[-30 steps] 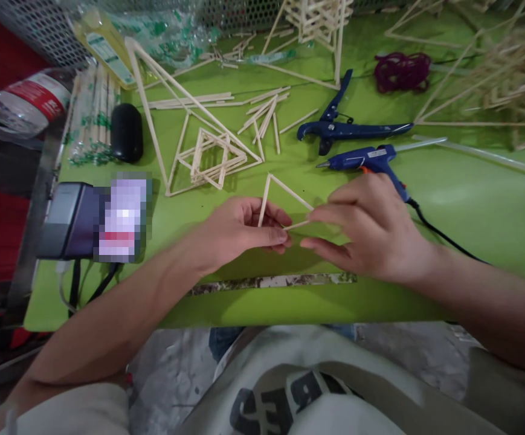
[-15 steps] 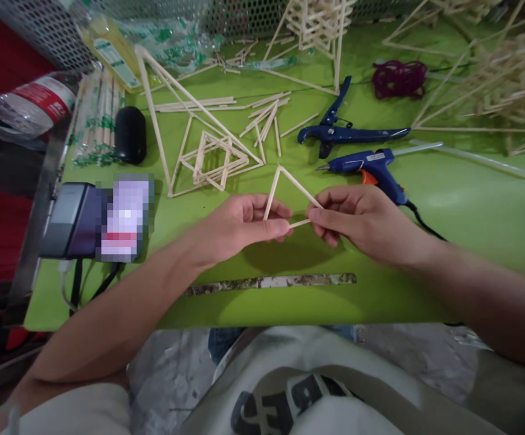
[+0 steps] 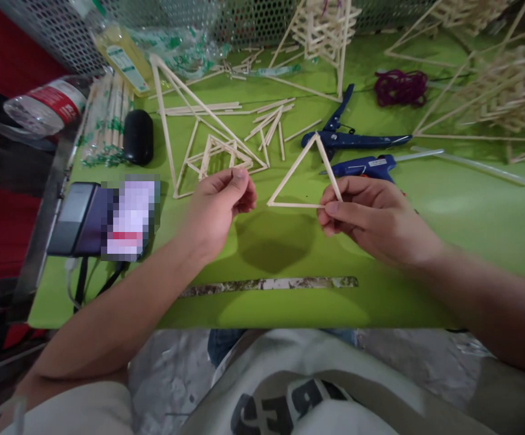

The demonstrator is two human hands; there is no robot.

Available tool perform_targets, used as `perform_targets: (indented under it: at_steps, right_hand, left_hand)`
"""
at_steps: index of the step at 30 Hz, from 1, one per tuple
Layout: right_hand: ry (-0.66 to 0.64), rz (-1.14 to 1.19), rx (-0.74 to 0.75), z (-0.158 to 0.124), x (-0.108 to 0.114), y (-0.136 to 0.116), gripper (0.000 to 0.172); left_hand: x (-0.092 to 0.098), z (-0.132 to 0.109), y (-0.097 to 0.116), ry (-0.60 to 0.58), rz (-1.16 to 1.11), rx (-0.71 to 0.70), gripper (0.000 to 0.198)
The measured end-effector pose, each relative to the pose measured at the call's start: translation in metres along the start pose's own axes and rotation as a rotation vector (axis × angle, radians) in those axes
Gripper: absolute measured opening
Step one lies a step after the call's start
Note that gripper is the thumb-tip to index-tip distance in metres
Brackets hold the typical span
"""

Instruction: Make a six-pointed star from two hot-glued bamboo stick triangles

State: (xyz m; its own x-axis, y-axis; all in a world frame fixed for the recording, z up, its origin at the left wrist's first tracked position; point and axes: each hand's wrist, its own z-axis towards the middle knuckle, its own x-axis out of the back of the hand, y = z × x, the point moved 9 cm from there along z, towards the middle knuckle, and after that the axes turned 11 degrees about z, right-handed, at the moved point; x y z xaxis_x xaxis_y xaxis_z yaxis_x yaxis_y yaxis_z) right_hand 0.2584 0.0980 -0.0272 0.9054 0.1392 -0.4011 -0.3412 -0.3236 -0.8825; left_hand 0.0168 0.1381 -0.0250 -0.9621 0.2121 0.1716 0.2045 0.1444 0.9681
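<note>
A small triangle of thin wooden sticks [image 3: 292,168] is held up over the table by my right hand [image 3: 373,220]. The thumb and fingers pinch it at the lower right corner. My left hand [image 3: 214,208] is apart from it, fingers curled in with the thumb against them, and nothing shows in its grip. Just behind that hand lie several small stick triangles [image 3: 219,148], partly hidden, inside a larger stick frame [image 3: 165,127]. Beyond my right hand is a blue glue gun [image 3: 357,166], its handle mostly covered. Blue cutters [image 3: 362,141] lie behind it.
Loose sticks [image 3: 271,127] lie mid-table. At left are wrapped sticks [image 3: 108,121], a black case [image 3: 138,138], a phone [image 3: 130,217] and a power bank [image 3: 74,217]. Purple cord [image 3: 400,87] and woven stick structures [image 3: 511,90] stand at the back right. A patterned strip [image 3: 284,283] lies in front.
My left hand has let go of the stick triangle and moved left. My right hand still holds the triangle, which has turned and shifted to the right.
</note>
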Motion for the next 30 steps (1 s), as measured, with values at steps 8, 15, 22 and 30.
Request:
perform_targets:
  at_steps: [8, 15, 22, 30]
  right_hand:
    - [0.037, 0.024, 0.093, -0.003, 0.004, -0.005, 0.032]
    - [-0.018, -0.009, 0.190, -0.011, -0.005, -0.005, 0.022]
    - [-0.033, -0.062, 0.170, -0.014, -0.017, -0.008, 0.029]
    - [-0.035, -0.061, 0.176, -0.016, -0.019, -0.013, 0.036]
  left_hand:
    - [-0.020, -0.019, 0.022, -0.102, -0.015, -0.137, 0.024]
    - [-0.034, -0.026, 0.016, -0.169, -0.081, -0.122, 0.034]
    - [-0.037, -0.036, 0.022, -0.113, -0.061, -0.155, 0.036]
    - [-0.023, -0.043, 0.026, 0.033, 0.014, -0.209, 0.024]
